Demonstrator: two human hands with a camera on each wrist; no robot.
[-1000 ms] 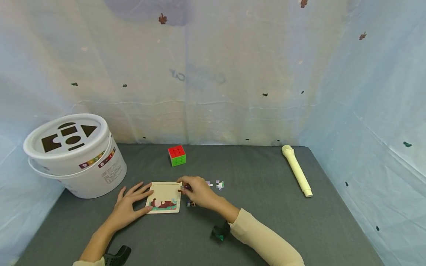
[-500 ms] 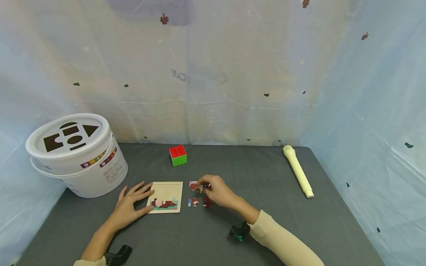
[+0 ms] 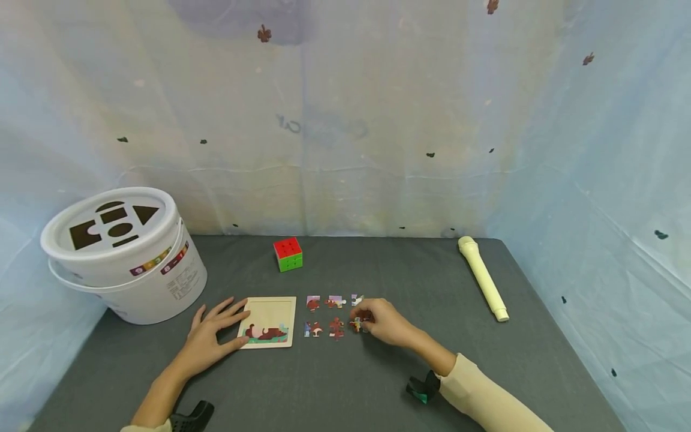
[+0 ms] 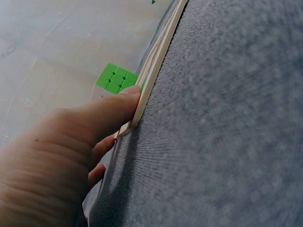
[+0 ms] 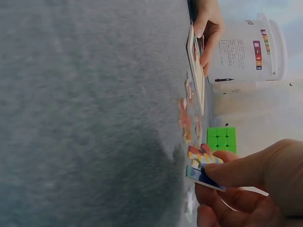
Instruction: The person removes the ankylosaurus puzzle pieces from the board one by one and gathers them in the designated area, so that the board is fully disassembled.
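a puzzle piece (image 5: 207,157) was pinched between the right hand's (image 3: 382,321) thumb and fingers, mid-table.
the right wrist view showed its blue, yellow and red colours; in the head view, fingers partly hid it. four loose pieces (image 3: 336,327) lay between it and the wooden frame (image 3: 270,311). the left hand (image 3: 210,339), fingers spread, rested at the frame's left edge. a cube (image 3: 288,254) sat near the table's (image 3: 270,390) far edge.
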